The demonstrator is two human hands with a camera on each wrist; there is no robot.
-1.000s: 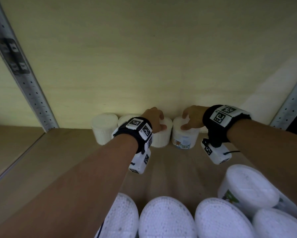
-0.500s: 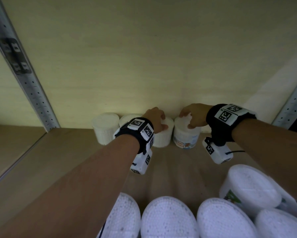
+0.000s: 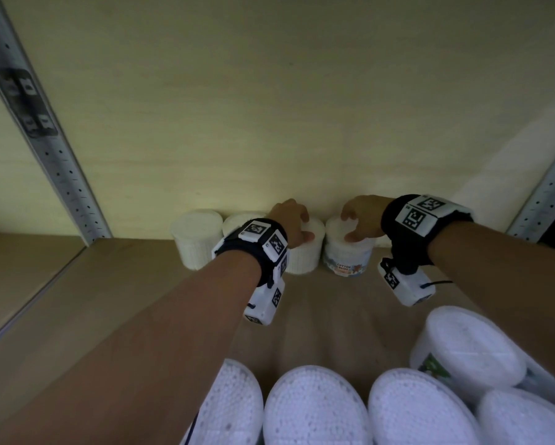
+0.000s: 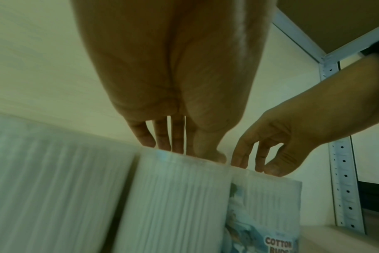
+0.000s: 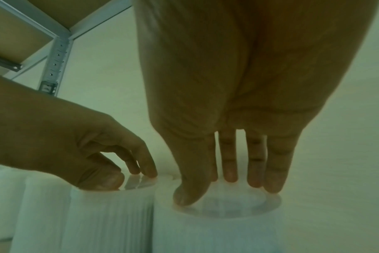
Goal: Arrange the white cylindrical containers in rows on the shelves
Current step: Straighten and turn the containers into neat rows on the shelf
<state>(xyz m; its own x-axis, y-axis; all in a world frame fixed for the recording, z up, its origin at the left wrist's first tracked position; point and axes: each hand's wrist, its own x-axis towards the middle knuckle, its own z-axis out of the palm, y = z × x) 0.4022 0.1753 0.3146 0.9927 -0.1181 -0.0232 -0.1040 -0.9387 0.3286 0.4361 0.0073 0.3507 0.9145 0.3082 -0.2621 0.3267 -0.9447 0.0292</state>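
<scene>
Four white cylindrical containers stand in a row against the back wall of the shelf. My left hand [image 3: 290, 221] grips the top of the third container [image 3: 301, 261] from above, thumb on the near rim and fingers on the far rim [image 4: 162, 143]. Beside it my right hand [image 3: 362, 216] grips the lid of the fourth container [image 3: 346, 258], which has a "COTTON BUDS" label [image 4: 278, 244]. In the right wrist view the thumb and fingertips [image 5: 253, 184] sit on that lid's rim. These two containers touch side by side.
Two more containers [image 3: 197, 242] [image 3: 237, 220] continue the row to the left. Several larger-looking white containers [image 3: 314, 409] crowd the near front and right. Perforated metal uprights [image 3: 45, 139] [image 3: 545, 194] flank the wooden shelf board [image 3: 77, 300].
Both hands stay on the same two containers. The labelled container has shifted slightly toward the back wall.
</scene>
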